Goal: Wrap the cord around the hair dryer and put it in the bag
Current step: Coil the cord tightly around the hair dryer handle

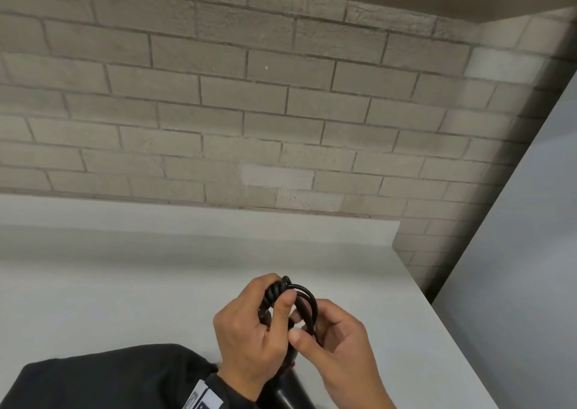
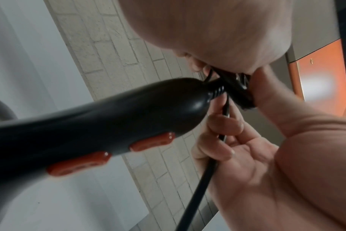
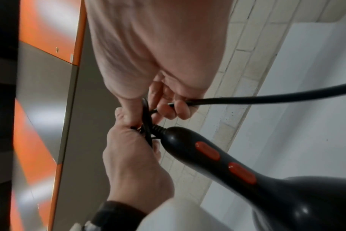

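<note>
Both hands work the black cord (image 1: 307,296) above the white counter. The left hand (image 1: 274,308) grips the ribbed cord root at the end of the hair dryer's handle. The right hand (image 1: 306,330) pinches a loop of cord beside it. The black hair dryer (image 2: 89,125) with two red switches hangs handle-up below the hands; only a bit of the hair dryer (image 1: 288,397) shows at the head view's bottom edge. In the right wrist view the cord (image 3: 267,97) trails from the right hand's fingers (image 3: 178,109) off to the right. The black bag (image 1: 118,374) lies at the lower left.
The white counter (image 1: 125,284) runs back to a grey brick wall (image 1: 249,112). A pale grey panel (image 1: 515,252) bounds the counter on the right. The wrist views show orange and grey cabinet fronts (image 3: 39,31) behind the hands.
</note>
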Demonstrator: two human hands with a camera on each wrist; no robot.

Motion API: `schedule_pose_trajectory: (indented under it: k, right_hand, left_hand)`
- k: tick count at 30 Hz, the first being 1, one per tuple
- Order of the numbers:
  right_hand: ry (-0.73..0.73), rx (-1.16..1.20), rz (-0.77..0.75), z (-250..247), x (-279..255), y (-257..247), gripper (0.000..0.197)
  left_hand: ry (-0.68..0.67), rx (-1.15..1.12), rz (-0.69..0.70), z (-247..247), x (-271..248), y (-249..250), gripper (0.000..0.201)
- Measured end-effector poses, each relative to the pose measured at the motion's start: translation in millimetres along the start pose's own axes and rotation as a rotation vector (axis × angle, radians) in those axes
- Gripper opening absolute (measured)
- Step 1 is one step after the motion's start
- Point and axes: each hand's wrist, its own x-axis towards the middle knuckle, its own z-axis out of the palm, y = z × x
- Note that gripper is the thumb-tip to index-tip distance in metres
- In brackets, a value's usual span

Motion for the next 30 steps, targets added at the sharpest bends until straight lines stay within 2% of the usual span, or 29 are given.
schedule_pose_trajectory:
  k: [5,11,15,19,25,30]
  right_hand:
    - [0.034,-0.018,0.033,-8.7,-1.3,0.9,0.027]
    - [-0.014,-0.199,-0.004,-21.7,1.1,-10.8,0.008]
    - [-0.063,-0.281,-0.062,-23.2,4.9,-18.8,0.016]
    - [-0.071,-0.246,-0.081,-24.9,7.1,-18.4,0.013]
    - [-0.035,-0.211,-0.088,-26.6,8.1,-16.0,0.010]
    - [-0.087,-0.269,-0.056,-30.1,9.8,-22.7,0.012]
  left_hand:
    - [-0.070,0.008,-0.097,3.4,-2.3,2.8,0.029]
    - [-0.265,-0.045,-0.252,-1.2,1.3,7.3,0.041]
    - [-0.367,-0.181,-0.320,-6.1,10.6,11.0,0.038]
    - [-0.444,-0.287,-0.337,-11.3,18.1,10.1,0.035]
    - [-0.437,-0.439,-0.447,-12.4,21.7,12.9,0.033]
    - [-0.495,-0.473,-0.495,-14.5,23.7,12.5,0.035]
